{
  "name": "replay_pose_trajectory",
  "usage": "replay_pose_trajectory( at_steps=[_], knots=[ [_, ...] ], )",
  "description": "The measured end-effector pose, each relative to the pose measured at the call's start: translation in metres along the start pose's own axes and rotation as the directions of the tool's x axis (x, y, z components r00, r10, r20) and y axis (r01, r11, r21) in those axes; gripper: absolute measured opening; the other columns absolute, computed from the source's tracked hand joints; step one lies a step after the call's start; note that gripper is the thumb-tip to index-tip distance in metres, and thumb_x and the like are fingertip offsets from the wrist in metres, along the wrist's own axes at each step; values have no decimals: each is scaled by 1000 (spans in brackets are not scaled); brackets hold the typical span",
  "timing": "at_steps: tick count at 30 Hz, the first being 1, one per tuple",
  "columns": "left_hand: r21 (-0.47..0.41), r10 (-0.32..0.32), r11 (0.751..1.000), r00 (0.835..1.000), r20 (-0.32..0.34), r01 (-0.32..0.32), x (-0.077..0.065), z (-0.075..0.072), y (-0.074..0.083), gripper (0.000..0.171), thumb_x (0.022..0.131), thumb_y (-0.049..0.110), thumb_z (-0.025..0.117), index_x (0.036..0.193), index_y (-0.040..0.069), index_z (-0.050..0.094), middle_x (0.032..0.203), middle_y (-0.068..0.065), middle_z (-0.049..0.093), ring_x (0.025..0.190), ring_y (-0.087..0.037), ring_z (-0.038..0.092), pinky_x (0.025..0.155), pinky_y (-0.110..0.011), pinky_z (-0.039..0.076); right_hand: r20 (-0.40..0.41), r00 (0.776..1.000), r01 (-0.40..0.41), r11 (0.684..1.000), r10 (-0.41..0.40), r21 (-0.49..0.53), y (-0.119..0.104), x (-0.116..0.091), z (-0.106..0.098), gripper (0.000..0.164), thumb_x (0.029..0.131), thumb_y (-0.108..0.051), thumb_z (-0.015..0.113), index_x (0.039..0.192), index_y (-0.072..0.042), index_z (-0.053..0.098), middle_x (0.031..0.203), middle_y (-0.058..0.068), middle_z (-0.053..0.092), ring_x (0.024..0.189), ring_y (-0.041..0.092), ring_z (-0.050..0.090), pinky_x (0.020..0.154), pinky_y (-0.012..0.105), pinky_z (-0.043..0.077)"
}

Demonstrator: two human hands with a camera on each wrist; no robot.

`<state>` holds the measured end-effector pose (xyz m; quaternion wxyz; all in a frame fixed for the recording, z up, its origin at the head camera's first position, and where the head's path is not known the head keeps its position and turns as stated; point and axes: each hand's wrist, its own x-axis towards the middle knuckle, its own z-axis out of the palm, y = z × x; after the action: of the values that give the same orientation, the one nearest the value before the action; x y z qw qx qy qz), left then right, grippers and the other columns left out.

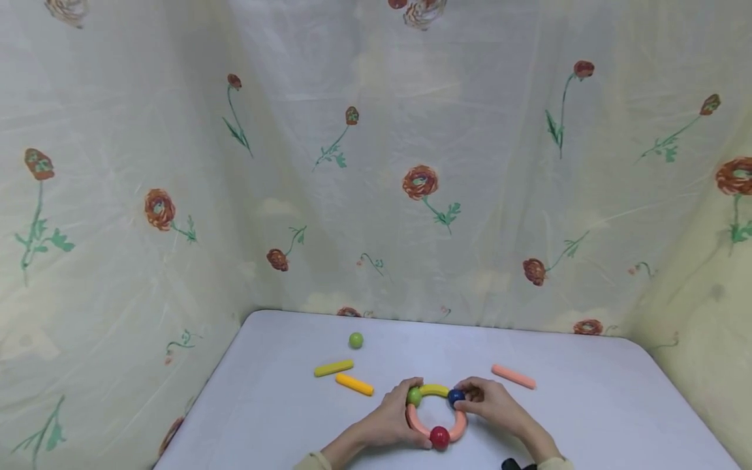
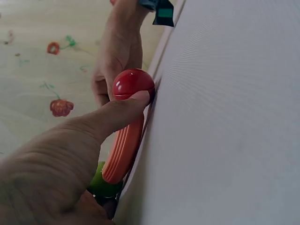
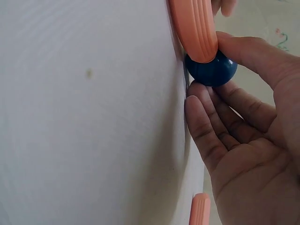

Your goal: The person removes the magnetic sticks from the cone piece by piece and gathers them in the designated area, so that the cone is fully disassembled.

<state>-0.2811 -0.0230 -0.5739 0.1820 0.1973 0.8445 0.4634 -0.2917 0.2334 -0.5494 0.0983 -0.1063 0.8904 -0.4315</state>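
A ring of balls and curved sticks lies on the white table [image 1: 270, 418]. It joins a red ball [image 1: 439, 437], a green ball [image 1: 414, 396] and a blue ball [image 1: 456, 397] with a yellow curved stick [image 1: 435, 390] and two salmon curved sticks [image 1: 459, 424]. My left hand [image 1: 388, 418] grips the ring's left side, its thumb on the red ball [image 2: 133, 84] and fingers around the green ball. Between thumb and fingers, my right hand [image 1: 495, 403] pinches the blue ball [image 3: 213, 69], where a grooved salmon stick [image 3: 196, 28] meets it.
Left of the ring lie a yellow-green straight stick [image 1: 333, 368] and an orange-yellow one [image 1: 354, 384]. Behind them sits a loose green ball [image 1: 356, 340]. Beyond my right hand is a straight salmon stick [image 1: 514, 376]. A flowered curtain [image 1: 376, 163] surrounds the table's back and sides.
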Motion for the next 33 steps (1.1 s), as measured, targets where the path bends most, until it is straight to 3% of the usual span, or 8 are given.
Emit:
replay_pose_trajectory(
  at_steps=[8,16,22,28,33],
  knots=[
    [-27,8,1000,1000,-2,-8,-2,-2,0,96,67,46,86,145,34,30,144,9,40,125,-18,39,110,-54,33,-21,1000,-11,1000,10,-14,-2,-1,2,40,81,-31,77,110,-6,66,90,0,65,81,14,57,67,21,49],
    [50,70,996,996,-61,-67,-3,0,-1,97,67,59,80,146,30,32,138,7,37,128,-13,38,111,-51,34,-128,991,-54,998,49,-33,-10,-1,9,33,81,-24,78,104,-4,66,83,1,64,76,12,57,64,21,50],
    [47,51,998,998,-48,-49,-2,2,-1,93,67,61,80,143,33,35,143,9,37,132,-15,36,112,-53,32,-78,997,-29,999,26,-42,-10,-1,8,37,82,-25,76,110,-3,66,86,0,66,78,11,59,65,21,51],
    [48,10,999,999,-43,-8,0,4,-1,89,64,61,81,140,43,38,148,11,38,136,-22,36,111,-58,31,-2,1000,-11,998,10,-66,-13,-8,3,27,83,-26,75,98,-4,68,78,0,65,69,12,56,56,21,48],
    [63,8,998,998,-55,-4,-1,3,1,87,65,62,80,139,45,39,148,12,39,136,-22,37,110,-58,32,-48,998,-53,991,48,-120,-19,-10,6,20,80,-25,76,89,-8,70,72,-3,64,62,9,54,53,20,46]
  ],
)
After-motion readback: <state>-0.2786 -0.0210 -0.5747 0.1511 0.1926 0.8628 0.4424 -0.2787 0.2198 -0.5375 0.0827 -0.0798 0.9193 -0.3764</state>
